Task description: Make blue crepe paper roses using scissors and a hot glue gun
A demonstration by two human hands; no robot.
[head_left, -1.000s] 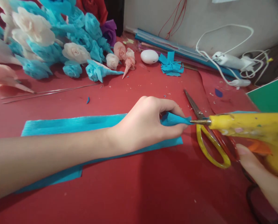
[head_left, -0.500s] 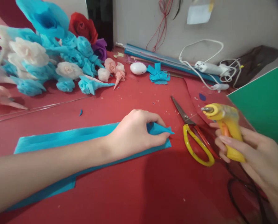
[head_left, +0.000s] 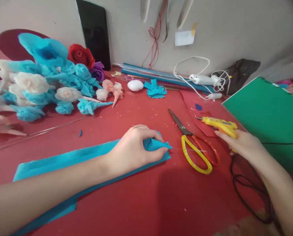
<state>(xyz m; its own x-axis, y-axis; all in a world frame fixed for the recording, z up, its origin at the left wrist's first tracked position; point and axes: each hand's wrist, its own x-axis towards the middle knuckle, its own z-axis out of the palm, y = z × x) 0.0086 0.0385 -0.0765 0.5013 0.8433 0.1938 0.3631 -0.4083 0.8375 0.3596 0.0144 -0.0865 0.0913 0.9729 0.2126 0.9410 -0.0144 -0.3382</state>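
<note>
My left hand is closed, with thumb and fingers pinching the folded end of a blue crepe paper strip. The strip's pointed tip sticks out past my fingertips, and my forearm covers much of its length. At the right, my right hand grips the handle of a yellow glue gun, which lies on its side close to the table with its nozzle pointing left. Between my hands rest scissors with one yellow and one red handle loop. A thin glue thread crosses the handles.
Blue, white, pink, red and purple paper flowers are heaped at the back left. Thin wires lie before them. A white egg-shaped object and blue paper scraps sit behind. A green board and black cord are at right.
My right hand has lowered the glue gun toward the table, turning it onto its side beside the scissors. My left hand keeps its pinch on the paper. The camera view has tilted up.
</note>
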